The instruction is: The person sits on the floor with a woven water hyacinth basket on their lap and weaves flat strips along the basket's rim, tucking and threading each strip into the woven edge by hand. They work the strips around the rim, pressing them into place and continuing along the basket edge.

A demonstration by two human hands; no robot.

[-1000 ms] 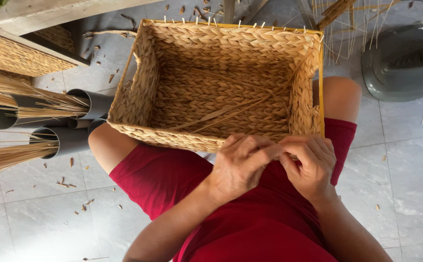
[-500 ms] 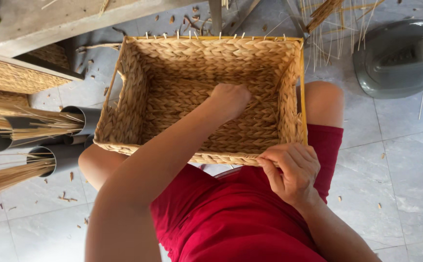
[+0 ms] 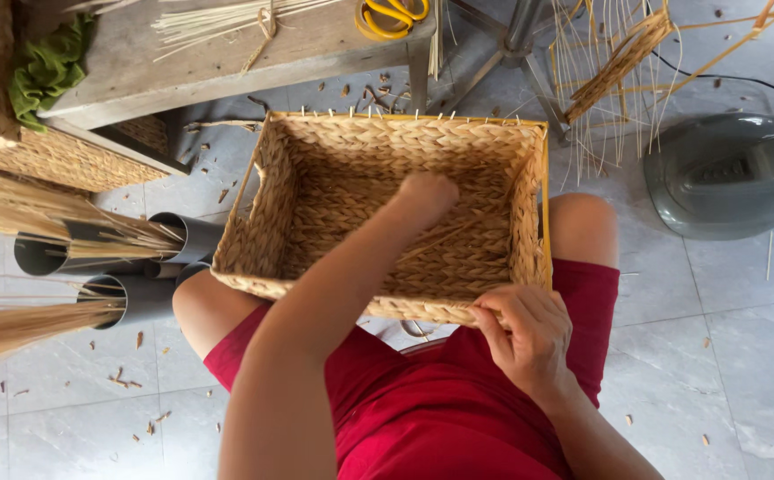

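Pale grey floor tiles (image 3: pixel 742 373) strewn with reed scraps fill the frame. At left, grey pipes (image 3: pixel 143 267) hold bundles of straw; above them a wooden counter (image 3: pixel 227 53) carries a green cloth (image 3: pixel 49 67). At centre a rectangular woven basket (image 3: pixel 316 178) rests on the person's red-clad lap. The left hand (image 3: pixel 427 196) reaches inside it, fingers curled closed against the far wall; whether they hold a strand I cannot tell. The right hand (image 3: pixel 525 333) has its fingers pinched on the near rim at lower right. A grey fan base (image 3: pixel 725 178) stands at right.
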